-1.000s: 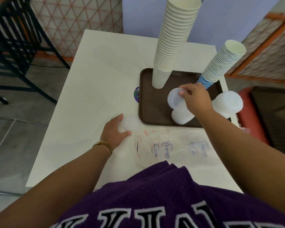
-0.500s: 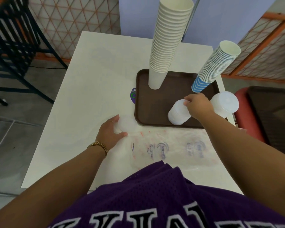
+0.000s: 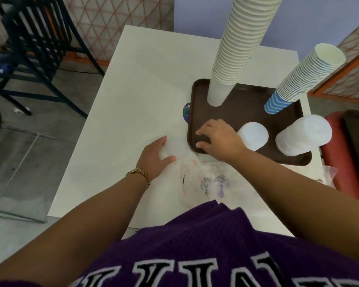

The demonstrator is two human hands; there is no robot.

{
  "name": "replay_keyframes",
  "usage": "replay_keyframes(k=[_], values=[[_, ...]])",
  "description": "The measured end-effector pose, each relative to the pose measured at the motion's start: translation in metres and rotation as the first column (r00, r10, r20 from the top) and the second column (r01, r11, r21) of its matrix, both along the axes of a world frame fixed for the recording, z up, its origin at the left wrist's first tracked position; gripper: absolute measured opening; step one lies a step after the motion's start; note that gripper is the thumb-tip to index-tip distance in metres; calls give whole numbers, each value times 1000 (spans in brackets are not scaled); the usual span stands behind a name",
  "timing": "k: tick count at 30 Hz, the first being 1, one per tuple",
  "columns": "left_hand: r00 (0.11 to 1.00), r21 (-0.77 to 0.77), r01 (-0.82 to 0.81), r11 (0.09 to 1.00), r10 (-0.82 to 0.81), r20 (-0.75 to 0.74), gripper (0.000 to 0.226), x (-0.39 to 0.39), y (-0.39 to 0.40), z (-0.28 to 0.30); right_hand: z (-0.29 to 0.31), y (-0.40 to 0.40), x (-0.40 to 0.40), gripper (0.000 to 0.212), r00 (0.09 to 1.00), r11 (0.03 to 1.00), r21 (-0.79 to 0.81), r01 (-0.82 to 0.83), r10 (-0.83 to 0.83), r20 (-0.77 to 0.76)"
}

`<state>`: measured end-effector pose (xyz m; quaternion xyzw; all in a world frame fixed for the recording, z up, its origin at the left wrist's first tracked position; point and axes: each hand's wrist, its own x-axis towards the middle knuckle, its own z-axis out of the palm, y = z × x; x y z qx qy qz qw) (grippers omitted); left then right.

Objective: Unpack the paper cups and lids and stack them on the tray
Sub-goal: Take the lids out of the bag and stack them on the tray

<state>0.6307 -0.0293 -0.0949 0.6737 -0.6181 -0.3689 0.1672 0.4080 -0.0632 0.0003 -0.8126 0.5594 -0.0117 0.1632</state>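
From the head camera, my left hand [image 3: 153,155] rests on the white table [image 3: 133,90], fingers and thumb curled round the end of a stack of clear lids [image 3: 174,147] still inside the plastic sleeve [image 3: 205,183]. That sleeve lies flat along the near edge of the table, just in front of my purple jersey [image 3: 205,245].

My right hand [image 3: 218,139] is over the near left corner of the brown tray [image 3: 247,100], fingers loosely spread and holding nothing; whether the fingertips touch the tray I cannot tell.

On the tray, a tall stack of white cups [image 3: 236,48] stands at the far left corner, leaning toward me and running out of the top of the view. A stack of blue-striped cups [image 3: 298,79] stands at the far right and tilts right. Two lid stacks sit along the near side: a short lid stack [image 3: 253,135] just beside my right wrist, and a taller lid stack [image 3: 303,137] at the near right, close to the tray's rim.

The tray's right edge sits near the table's right edge, with a red seat [image 3: 336,141] beyond. The table's left half is bare white surface. A dark chair [image 3: 35,38] stands far left on the floor.
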Motion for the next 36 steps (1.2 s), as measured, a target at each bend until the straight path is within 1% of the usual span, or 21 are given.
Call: replay_keyframes(k=[3,7,9,12,16,18,21,24,27,29,32,36], values=[[1000,-14,8,1000,-8,-8,73,1,0,0,-18,4,27,50,988,989,83,-121,128,-85],[999,-49,32,998,-33,-18,69,1,1,3,-35,7,52,59,968,979,107,-173,189,-166],[999,-57,37,998,-38,-18,69,0,1,4,-40,8,58,55,961,981,80,-178,191,-199],[999,-64,40,997,-42,-28,68,1,0,3,-43,7,63,45,958,983,23,-181,181,-224],[998,-61,32,998,-36,-57,68,3,1,4,-44,7,64,37,964,982,-7,-188,183,-194],[997,-45,27,999,-30,-69,68,4,1,2,-43,9,63,34,973,986,-16,-165,160,-163],[997,-25,34,999,-35,-71,70,6,1,-1,-38,12,62,34,996,996,-74,-59,54,-70],[997,-18,32,999,-33,-73,71,7,1,-1,-30,6,61,31,985,986,-58,158,-153,80],[997,-21,36,999,-37,-73,72,9,1,-1,-18,-3,53,31,936,953,-3,303,-297,188],[997,-17,45,999,-46,-60,73,9,1,-1,-5,-5,43,30,901,934,-4,356,-342,267],[998,-5,43,999,-44,-35,74,8,2,-1,14,-7,24,29,843,897,-15,442,-409,348],[999,-1,33,999,-33,-27,75,5,3,0,30,-14,-17,23,721,798,16,602,-552,419]])
